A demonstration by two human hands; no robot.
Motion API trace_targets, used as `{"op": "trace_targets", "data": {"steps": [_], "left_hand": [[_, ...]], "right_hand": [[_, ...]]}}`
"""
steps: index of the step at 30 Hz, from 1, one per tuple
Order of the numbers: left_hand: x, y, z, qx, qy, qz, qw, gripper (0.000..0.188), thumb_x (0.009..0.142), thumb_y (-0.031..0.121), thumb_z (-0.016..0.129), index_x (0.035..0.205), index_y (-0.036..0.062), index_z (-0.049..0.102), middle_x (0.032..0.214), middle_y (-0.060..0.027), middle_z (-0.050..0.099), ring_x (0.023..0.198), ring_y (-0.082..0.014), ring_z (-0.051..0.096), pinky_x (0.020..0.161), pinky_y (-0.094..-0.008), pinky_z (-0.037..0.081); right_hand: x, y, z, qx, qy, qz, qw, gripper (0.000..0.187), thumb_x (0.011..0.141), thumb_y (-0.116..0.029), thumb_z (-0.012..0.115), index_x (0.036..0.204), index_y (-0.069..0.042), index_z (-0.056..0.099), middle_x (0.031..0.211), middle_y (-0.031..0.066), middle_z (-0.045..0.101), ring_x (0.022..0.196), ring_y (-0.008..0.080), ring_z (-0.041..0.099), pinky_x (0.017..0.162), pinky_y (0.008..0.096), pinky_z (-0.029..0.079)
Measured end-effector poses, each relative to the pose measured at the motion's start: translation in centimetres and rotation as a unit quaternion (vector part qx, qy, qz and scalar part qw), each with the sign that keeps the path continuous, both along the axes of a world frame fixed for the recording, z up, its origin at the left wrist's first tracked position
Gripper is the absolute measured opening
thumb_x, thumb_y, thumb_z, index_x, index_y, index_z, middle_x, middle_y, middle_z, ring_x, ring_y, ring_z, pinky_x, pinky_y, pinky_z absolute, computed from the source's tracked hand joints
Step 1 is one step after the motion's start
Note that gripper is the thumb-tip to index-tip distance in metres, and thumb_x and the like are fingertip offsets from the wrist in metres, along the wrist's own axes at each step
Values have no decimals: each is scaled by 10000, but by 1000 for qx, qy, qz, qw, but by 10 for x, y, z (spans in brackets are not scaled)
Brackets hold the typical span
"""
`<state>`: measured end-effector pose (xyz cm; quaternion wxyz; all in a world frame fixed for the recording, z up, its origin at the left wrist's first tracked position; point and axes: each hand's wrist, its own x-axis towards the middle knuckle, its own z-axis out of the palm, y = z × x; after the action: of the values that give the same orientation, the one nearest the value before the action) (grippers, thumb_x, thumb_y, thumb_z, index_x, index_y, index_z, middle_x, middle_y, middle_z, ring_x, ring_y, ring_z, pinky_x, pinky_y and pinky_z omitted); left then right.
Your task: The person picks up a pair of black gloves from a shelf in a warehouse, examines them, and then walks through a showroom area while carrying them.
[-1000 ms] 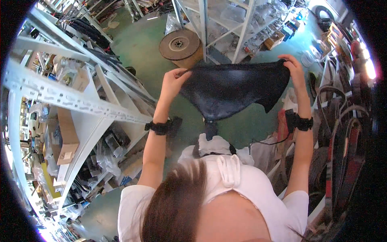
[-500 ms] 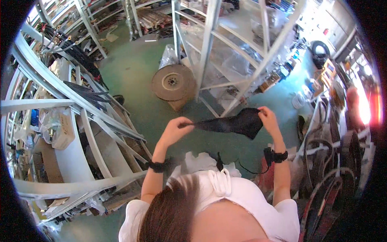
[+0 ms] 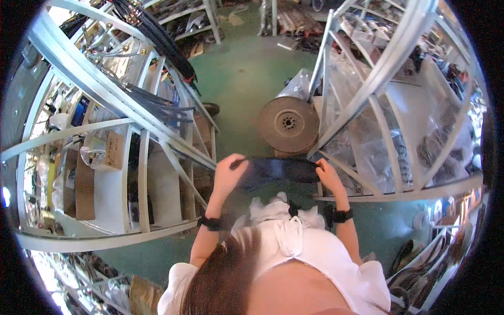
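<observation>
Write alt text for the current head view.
A person's bare left hand and right hand hold up a black, fabric-like sheet between them, above a green floor. Beyond it is a round brown disc with a pierced hub, and pale grey metal shelving racks line both sides.

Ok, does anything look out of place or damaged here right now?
Perhaps the round brown disc: it sits out in the aisle beside a metal rack, not on a shelf. The black sheet between the left hand and right hand is too blurred to judge for damage.
</observation>
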<state>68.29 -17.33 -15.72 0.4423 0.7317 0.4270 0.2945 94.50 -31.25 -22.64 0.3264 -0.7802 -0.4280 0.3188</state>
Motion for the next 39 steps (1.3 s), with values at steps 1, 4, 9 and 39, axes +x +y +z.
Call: {"op": "trace_targets", "data": {"steps": [1,4,9,39], "left_hand": [[6,3,4,3,-17,28,999,121,702,80,570,775,-12,543,667,-55,551,611,-102,502,594,-212,401],[14,11,-3,25,-32,91,995,120,702,72,571,783,-12,545,675,-56,550,611,-98,497,587,-211,397],[19,30,-8,1,-39,167,985,130,703,68,571,791,-24,545,686,-61,549,626,-102,505,600,-215,405],[-26,207,42,41,34,184,981,170,668,113,607,798,6,586,769,-101,569,722,-198,541,649,-267,411]], "right_hand": [[7,10,2,-20,6,48,999,241,753,-161,449,917,15,449,832,187,539,780,308,521,693,338,398],[14,40,22,-88,25,114,989,329,760,-274,496,915,13,454,839,190,541,779,307,522,684,341,400],[25,85,16,-83,8,211,974,513,692,-427,575,982,-20,464,860,180,550,813,303,529,707,331,411],[-111,433,61,131,38,715,686,357,638,-113,572,968,2,497,876,191,531,844,336,492,735,374,393]]}}
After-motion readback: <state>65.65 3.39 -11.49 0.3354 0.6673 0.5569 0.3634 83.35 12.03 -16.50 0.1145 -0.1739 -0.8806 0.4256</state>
